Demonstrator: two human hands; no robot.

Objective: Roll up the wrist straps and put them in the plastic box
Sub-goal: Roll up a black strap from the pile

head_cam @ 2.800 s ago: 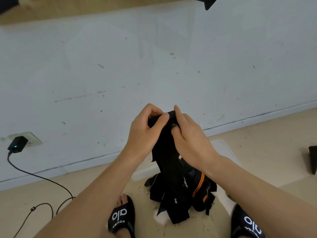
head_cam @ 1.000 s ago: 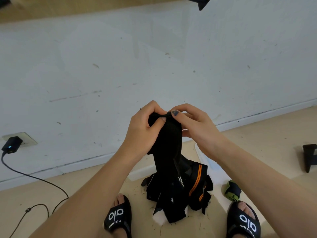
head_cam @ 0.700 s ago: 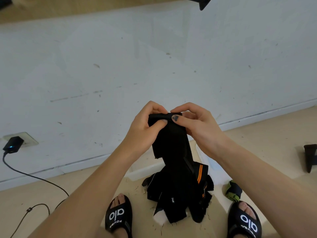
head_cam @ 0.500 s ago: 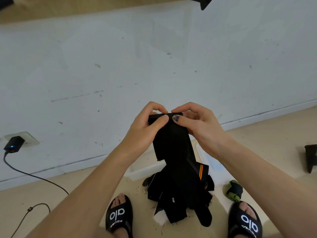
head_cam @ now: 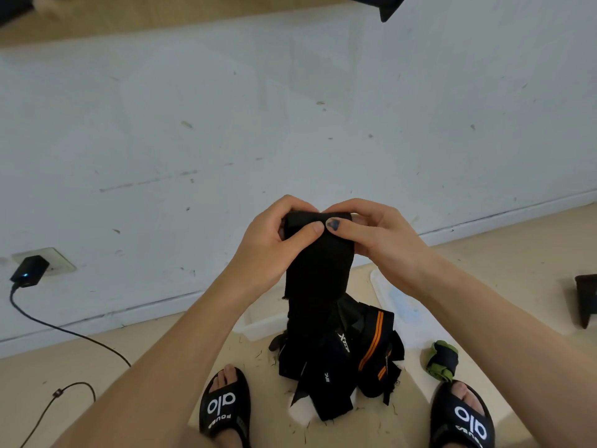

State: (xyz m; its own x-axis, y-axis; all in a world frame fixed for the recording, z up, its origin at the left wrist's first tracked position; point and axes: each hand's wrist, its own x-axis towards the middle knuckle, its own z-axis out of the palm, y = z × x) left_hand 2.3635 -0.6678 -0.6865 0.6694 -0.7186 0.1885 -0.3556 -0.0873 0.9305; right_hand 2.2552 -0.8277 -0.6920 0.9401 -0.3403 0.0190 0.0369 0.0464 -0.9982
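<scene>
A black wrist strap (head_cam: pixel 318 266) hangs upright in front of me, its top end curled over between both hands. My left hand (head_cam: pixel 271 244) pinches the top from the left, thumb on the front. My right hand (head_cam: pixel 371 234) pinches it from the right, thumb pressed beside the left thumb. The strap's lower end reaches a heap of black straps (head_cam: pixel 339 360) on the floor, one with orange stripes. The clear plastic box (head_cam: pixel 261 324) lies behind the heap, mostly hidden by my arms. A rolled green and black strap (head_cam: pixel 442 360) lies on the floor at the right.
My two feet in black slides (head_cam: pixel 226 409) stand either side of the heap. The box's clear lid (head_cam: pixel 397 305) lies flat at the right. A white wall runs close behind. A black charger (head_cam: pixel 29 271) with a cable hangs at the left. A dark object (head_cam: pixel 586 299) sits far right.
Both hands have turned the strap's top end over into a small fold and shifted slightly lower. The hanging part has shortened a little and the heap below has shifted.
</scene>
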